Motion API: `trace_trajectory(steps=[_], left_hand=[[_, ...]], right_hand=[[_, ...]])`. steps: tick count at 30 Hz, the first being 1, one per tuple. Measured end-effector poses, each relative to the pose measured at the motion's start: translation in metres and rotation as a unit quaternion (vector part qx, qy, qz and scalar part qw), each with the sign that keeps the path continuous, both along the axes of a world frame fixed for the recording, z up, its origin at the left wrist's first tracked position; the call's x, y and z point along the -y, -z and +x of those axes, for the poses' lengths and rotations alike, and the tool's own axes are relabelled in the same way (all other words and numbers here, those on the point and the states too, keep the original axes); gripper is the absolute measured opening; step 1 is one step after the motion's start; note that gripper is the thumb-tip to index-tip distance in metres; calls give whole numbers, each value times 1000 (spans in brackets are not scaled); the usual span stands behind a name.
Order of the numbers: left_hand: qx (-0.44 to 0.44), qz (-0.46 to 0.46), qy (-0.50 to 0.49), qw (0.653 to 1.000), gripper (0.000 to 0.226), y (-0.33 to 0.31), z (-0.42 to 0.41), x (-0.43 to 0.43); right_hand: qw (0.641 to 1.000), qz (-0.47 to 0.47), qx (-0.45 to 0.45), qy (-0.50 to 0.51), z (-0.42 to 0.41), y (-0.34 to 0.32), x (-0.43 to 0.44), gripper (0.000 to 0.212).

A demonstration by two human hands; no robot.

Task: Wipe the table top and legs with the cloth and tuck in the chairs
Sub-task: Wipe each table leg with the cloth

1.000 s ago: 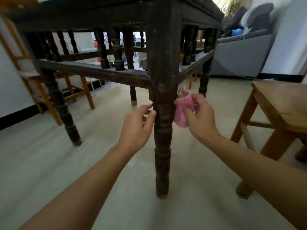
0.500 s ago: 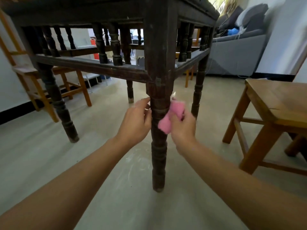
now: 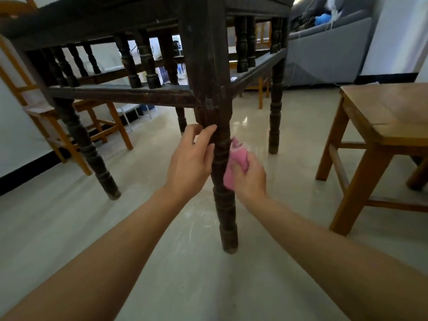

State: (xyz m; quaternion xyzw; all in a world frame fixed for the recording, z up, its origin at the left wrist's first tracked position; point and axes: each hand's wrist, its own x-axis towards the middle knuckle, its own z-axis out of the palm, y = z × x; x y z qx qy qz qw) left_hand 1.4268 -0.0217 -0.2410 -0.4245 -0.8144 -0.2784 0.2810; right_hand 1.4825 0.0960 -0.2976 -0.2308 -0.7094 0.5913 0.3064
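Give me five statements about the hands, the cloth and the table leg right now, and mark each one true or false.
1. The right hand holds a pink cloth against the near table leg. True.
2. The left hand rests flat on the floor. False: its grip is on the same leg, across from the cloth.
3. The cloth is pressed to the foot of the leg. False: it sits about halfway up the turned part, well above the foot.
4. A light wooden chair stands to the right, not tucked under the table. True.
5. The cloth is blue. False: it is pink.
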Motion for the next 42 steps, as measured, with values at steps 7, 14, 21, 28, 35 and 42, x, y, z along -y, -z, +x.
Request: trace_trajectory(steps=[7,14,21,28,35,42], left_hand=[[32,-23,24,999,67,29,-12,-5],[14,-72,46,996,61,58,-23,-8],[14,-74,42,996,58,71,-21,-12],[12,-70,57,996,56,82,-19,-14],[15,-75,69,995,55,87,-18,-11],[42,-95,70,992,63,114,-20,-6]], right_hand=[[994,16,101,-42,31,59,-18,7],[997,-58,40,-11,-6,48,-3,10],[988,51,146,26,21,92,-46,10],[996,-66,56,-10,-2,89,-19,13],[964,56,252,-69,33,145,-24,5],[991,-123,56,-14,-11,88,-18,12]])
